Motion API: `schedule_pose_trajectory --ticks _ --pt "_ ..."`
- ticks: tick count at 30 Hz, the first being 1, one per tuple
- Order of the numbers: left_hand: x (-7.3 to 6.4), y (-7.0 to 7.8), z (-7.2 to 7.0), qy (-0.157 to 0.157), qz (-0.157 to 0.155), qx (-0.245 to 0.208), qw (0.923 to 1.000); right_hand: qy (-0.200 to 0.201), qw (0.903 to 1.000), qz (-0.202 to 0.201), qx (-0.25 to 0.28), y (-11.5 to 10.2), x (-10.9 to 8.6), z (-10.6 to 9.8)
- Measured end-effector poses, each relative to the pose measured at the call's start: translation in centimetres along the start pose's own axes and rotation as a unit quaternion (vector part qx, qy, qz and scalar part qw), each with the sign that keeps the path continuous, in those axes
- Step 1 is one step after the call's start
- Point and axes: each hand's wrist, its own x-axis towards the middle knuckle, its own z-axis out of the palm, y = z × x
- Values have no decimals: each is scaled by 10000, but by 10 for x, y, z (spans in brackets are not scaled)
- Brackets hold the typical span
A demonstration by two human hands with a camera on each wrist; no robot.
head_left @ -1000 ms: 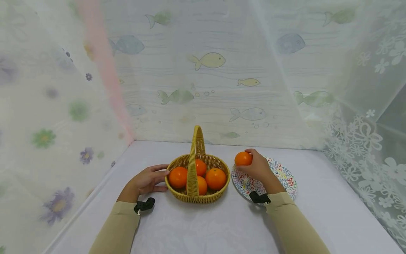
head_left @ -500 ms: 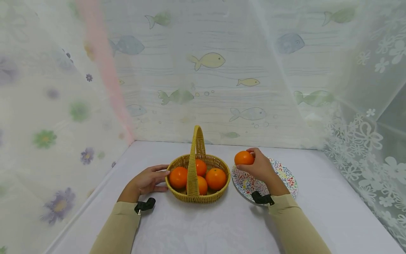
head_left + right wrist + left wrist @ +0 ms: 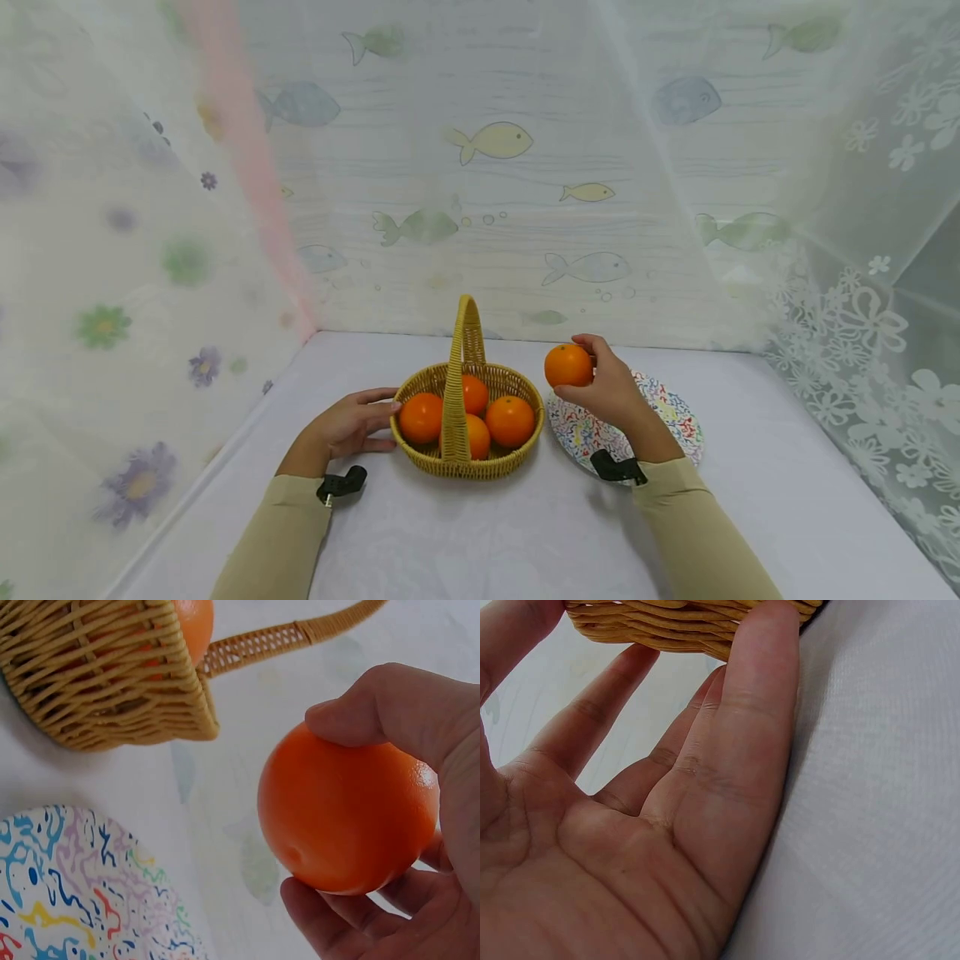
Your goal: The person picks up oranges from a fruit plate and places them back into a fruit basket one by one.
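Observation:
My right hand (image 3: 611, 392) holds an orange (image 3: 567, 366) between thumb and fingers, raised above the far left part of a round plate (image 3: 678, 417) with a multicoloured squiggle pattern. In the right wrist view the orange (image 3: 345, 810) fills the grip, and the wicker basket (image 3: 112, 682) appears beyond it. Several more oranges (image 3: 511, 422) lie in that yellow basket (image 3: 468, 470), whose tall handle arches over the middle. At the basket's left side, my left hand (image 3: 352, 429) touches the wicker with nearly straight fingers. The left wrist view shows its fingertips (image 3: 765, 630) against the woven wall.
A white cloth (image 3: 465, 542) covers the table. Pale curtains (image 3: 495, 192) printed with fish hang along its back edge. Flower-patterned sheets (image 3: 135, 375) close off the left and right sides. A small black device (image 3: 341, 483) is strapped at each wrist.
My right hand has lifted the orange higher and shifted it slightly left, tilting it a little. My left hand and the basket stay where they were.

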Motion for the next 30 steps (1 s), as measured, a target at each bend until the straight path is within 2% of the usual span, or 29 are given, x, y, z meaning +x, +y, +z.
schedule_pose_trajectory --ticks 11,22,30 --pt "0 0 -3 -150 27 -19 9999 56 9981 -617 -23 -16 -6 9" --pt "3 -1 -1 4 29 -29 10000 118 9930 -1129 -319 -16 -5 24" --pt "1 0 -2 -53 2 -22 10000 -315 9868 -1551 -348 -28 -10 29"
